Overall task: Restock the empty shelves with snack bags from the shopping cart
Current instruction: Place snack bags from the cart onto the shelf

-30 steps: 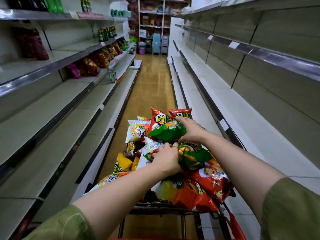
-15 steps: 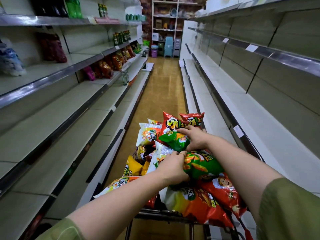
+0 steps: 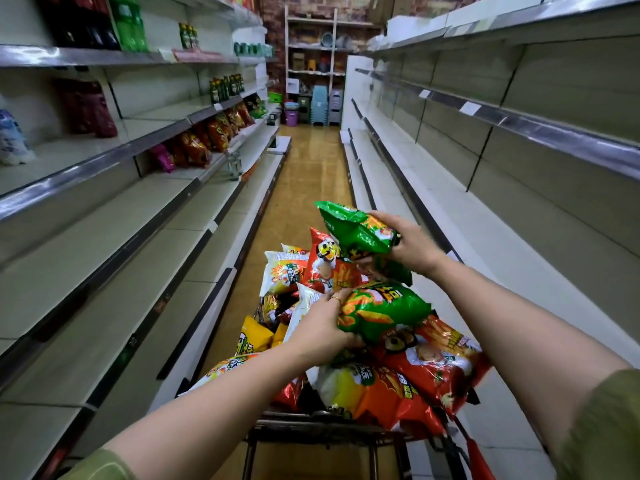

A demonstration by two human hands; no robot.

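Head camera looks down the aisle over our shopping cart, which sits at 6 o'clock heaped with snack bags. We judge the step in hand to be the pick-up: bags are being taken from the pile, none yet shelved from this load.

Our right hand is closed around a small green snack bag, thumb on top and fingers beneath, holding it clear above the heap at about 12 o'clock of the pile. The bag juts toward 10 o'clock from that hand, tilted, its far corner free in the air. Our left hand is clasped on the near left edge of a larger green snack bag, which lies on top of the red bags in the cart; the bag extends toward 3 o'clock from that hand. We cannot tell whether it is lifted off them.

Next, we reckon, the left bag must come free of the pile without dragging its neighbours over the rim. Then both go to a bare shelf; the empty right-hand shelves at 2 o'clock lie nearest the right hand. The left-hand shelves at 9 o'clock are bare close by, with a few stocked bags farther down at 11 o'clock.
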